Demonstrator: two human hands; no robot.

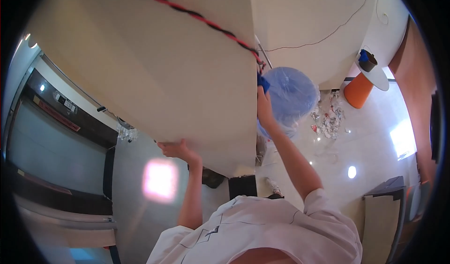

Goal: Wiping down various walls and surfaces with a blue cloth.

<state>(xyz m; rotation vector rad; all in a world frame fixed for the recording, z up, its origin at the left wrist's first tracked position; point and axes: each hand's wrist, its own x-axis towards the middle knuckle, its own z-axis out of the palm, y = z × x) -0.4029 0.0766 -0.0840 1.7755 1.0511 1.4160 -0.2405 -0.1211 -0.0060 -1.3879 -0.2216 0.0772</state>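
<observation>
A broad beige tabletop (168, 70) fills the middle and upper left of the view. My right hand (265, 104) is at its right edge, closed around a blue cloth (263, 83). Just beyond that hand stands a bin with a translucent blue plastic liner (291, 91). My left hand (181, 150) rests against the table's near left edge, thumb and fingers apart, with nothing seen in it. A twisted red and black cable (190, 12) crosses over the tabletop and ends close to the blue cloth.
Crumpled scraps (330, 118) litter the floor behind the bin. An orange-based side table (358, 90) carries a dark pot (368, 63) with blue cloth on its rim. A thin wire (316, 40) runs over another beige surface (309, 14). A grey-black cabinet (381, 221) stands lower right.
</observation>
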